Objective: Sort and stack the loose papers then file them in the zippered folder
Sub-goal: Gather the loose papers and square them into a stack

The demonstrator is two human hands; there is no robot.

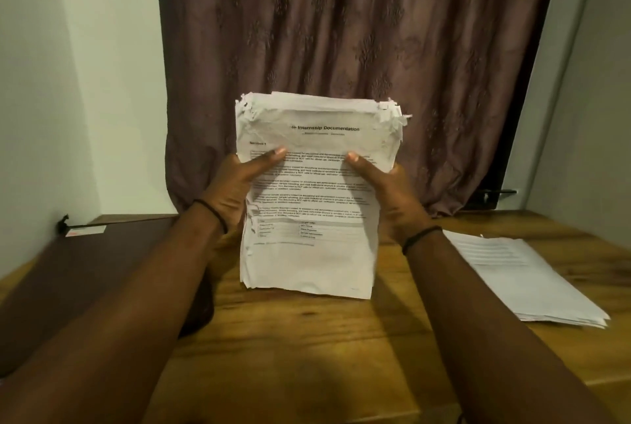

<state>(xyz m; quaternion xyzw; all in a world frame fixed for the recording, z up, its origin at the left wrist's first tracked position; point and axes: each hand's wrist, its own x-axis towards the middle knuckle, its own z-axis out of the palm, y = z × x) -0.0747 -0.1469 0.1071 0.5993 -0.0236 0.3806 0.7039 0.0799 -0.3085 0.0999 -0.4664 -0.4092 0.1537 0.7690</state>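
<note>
**Squaring a paper stack held upright over the table**

The held stack (314, 205) of printed sheets stands on end above the middle of the wooden table (307, 355), its printed face toward the camera. Whether its lower edge touches the wood cannot be told. The left hand (235, 191) grips the stack's left edge and the right hand (392, 198) grips its right edge. On each hand the thumb presses on the front sheet and the fingers wrap behind. The upper corners are torn and curled, and the sheets are visibly out of line along the top and left sides.

A flat pile (526, 280) of further sheets lies at the table's right edge. A dark folder (85, 273), probably the zippered one, lies flat along the left edge. A curtain (341, 31) hangs behind.

Likely step: aligning the sheets before filing.

Risks:
- Loose inner sheets could slip downward and fan out, because the grip sits high on the stack.
- The ragged corners could snag or tear further if the stack is tapped hard.
- The flat pile sits close to the right edge, so a forearm could nudge it off.
</note>
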